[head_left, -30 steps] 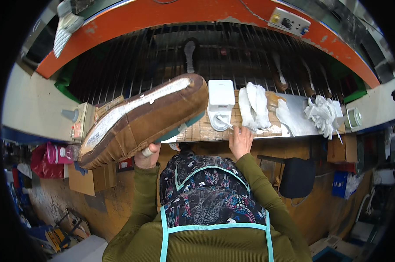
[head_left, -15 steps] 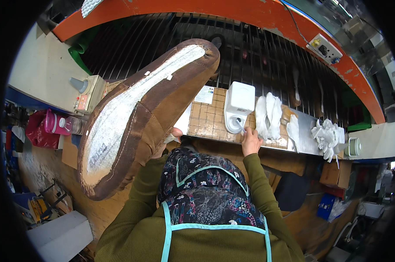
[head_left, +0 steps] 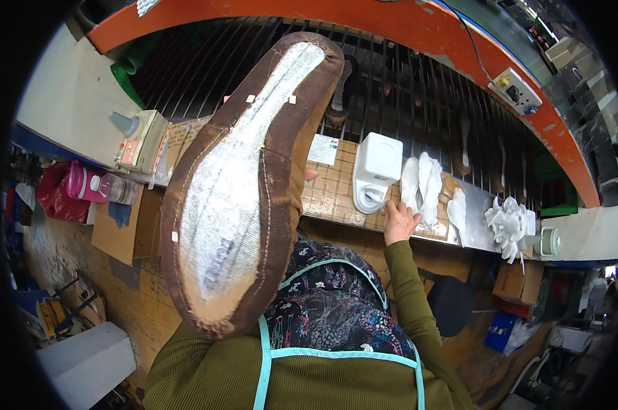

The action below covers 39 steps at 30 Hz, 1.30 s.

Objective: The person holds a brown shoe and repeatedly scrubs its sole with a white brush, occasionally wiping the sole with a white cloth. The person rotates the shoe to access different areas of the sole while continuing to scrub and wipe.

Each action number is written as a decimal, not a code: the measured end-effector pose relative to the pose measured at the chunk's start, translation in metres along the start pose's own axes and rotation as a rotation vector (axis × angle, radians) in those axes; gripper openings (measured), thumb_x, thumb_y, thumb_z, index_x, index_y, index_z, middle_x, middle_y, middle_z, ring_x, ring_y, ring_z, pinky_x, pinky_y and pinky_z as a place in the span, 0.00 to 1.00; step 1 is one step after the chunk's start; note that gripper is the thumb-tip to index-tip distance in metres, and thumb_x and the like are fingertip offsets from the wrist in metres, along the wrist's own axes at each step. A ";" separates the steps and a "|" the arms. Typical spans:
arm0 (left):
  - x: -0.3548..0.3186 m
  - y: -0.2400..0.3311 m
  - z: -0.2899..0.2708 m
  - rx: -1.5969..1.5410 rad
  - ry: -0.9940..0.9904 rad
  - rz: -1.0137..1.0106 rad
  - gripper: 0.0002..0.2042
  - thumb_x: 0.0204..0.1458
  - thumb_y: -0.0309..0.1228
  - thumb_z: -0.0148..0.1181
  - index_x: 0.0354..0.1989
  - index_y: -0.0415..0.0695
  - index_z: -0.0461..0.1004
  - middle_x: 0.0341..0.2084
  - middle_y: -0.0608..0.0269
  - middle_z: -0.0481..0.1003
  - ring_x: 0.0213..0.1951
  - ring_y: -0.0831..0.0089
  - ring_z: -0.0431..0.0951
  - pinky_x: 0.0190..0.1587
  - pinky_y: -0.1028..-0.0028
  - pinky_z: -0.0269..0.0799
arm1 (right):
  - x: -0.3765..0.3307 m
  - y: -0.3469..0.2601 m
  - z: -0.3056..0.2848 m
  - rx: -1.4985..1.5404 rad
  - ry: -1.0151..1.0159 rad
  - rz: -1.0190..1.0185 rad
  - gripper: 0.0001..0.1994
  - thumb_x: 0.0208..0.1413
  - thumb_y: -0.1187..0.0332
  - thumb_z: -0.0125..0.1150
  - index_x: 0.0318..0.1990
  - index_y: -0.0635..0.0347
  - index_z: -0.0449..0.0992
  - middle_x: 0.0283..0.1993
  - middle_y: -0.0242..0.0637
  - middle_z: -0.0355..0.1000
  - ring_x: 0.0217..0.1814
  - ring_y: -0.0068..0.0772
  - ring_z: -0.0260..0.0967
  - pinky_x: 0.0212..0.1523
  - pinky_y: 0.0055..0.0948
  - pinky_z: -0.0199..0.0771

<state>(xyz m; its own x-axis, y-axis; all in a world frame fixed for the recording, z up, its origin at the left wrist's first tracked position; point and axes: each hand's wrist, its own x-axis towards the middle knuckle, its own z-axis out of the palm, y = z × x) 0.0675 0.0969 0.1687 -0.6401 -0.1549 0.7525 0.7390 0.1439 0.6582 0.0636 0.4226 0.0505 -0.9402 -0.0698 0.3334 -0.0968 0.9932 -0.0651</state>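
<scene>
A brown suede shoe upper [head_left: 282, 195], stretched over a form, stands before me with its underside toward me. A long whitish insole [head_left: 227, 184] runs along that underside, with several small white tags by the edges. My left hand [head_left: 311, 175] holds the shoe from behind; only a bit of finger shows past its right side. My right hand [head_left: 401, 222] is at the bench edge just below a white pot [head_left: 377, 164] with a round opening at its front. Its fingers are pinched together; whatever is between them is too small to name.
White gloves [head_left: 426, 183] and a crumpled white glove pile [head_left: 508, 229] lie right of the pot. Behind is a rack of metal bars [head_left: 418, 89] under an orange beam [head_left: 391, 19]. A box [head_left: 145, 143] and pink container [head_left: 83, 183] stand left; a socket [head_left: 514, 90] is upper right.
The shoe has turned more upright, its underside facing me more fully, and now hides most of my left hand. My right hand has shifted slightly down and right from the pot's opening.
</scene>
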 end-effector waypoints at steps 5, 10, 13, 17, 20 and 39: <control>0.016 0.012 0.008 0.030 -0.015 0.075 0.34 0.48 0.33 0.66 0.63 0.48 0.55 0.60 0.48 0.58 0.62 0.56 0.60 0.60 0.59 0.69 | 0.001 0.004 0.002 0.044 0.044 -0.012 0.02 0.50 0.67 0.62 0.32 0.47 0.78 0.30 0.32 0.69 0.35 0.37 0.68 0.43 0.43 0.55; 0.026 0.021 0.017 0.058 -0.010 0.140 0.33 0.50 0.33 0.63 0.64 0.49 0.53 0.62 0.46 0.54 0.64 0.54 0.58 0.60 0.59 0.69 | 0.005 0.003 0.001 0.075 0.091 -0.017 0.02 0.50 0.65 0.63 0.30 0.48 0.78 0.29 0.32 0.69 0.34 0.37 0.68 0.43 0.43 0.54; 0.031 0.025 0.025 0.078 -0.006 0.189 0.33 0.52 0.33 0.62 0.64 0.50 0.52 0.63 0.45 0.52 0.64 0.52 0.56 0.60 0.58 0.69 | 0.004 0.006 0.002 0.081 0.034 -0.005 0.03 0.51 0.64 0.62 0.30 0.49 0.79 0.26 0.33 0.70 0.31 0.39 0.69 0.44 0.44 0.54; 0.038 0.027 0.037 0.105 0.016 0.263 0.32 0.54 0.33 0.59 0.65 0.51 0.50 0.64 0.44 0.49 0.66 0.50 0.54 0.61 0.58 0.69 | -0.002 0.021 0.009 0.284 -0.155 0.254 0.06 0.55 0.63 0.60 0.32 0.51 0.79 0.23 0.40 0.73 0.27 0.43 0.71 0.41 0.43 0.59; 0.044 0.024 0.047 0.124 0.036 0.312 0.32 0.55 0.34 0.58 0.65 0.51 0.48 0.65 0.43 0.47 0.67 0.49 0.52 0.61 0.57 0.69 | -0.001 0.036 0.018 0.759 -0.372 0.551 0.11 0.59 0.62 0.57 0.33 0.60 0.79 0.17 0.33 0.69 0.22 0.26 0.67 0.26 0.30 0.62; 0.042 -0.044 0.105 -0.187 0.077 0.165 0.24 0.61 0.36 0.42 0.63 0.38 0.63 0.65 0.40 0.57 0.67 0.48 0.57 0.69 0.51 0.40 | 0.038 -0.062 -0.249 1.214 0.346 -0.098 0.11 0.51 0.81 0.63 0.42 0.62 0.81 0.46 0.36 0.65 0.37 0.21 0.67 0.34 0.18 0.69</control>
<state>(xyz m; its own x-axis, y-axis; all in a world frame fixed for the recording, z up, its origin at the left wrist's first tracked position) -0.0142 0.1863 0.1733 -0.4954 -0.2192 0.8406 0.8624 -0.0083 0.5061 0.1153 0.3817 0.3014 -0.7957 0.0724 0.6014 -0.5696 0.2480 -0.7836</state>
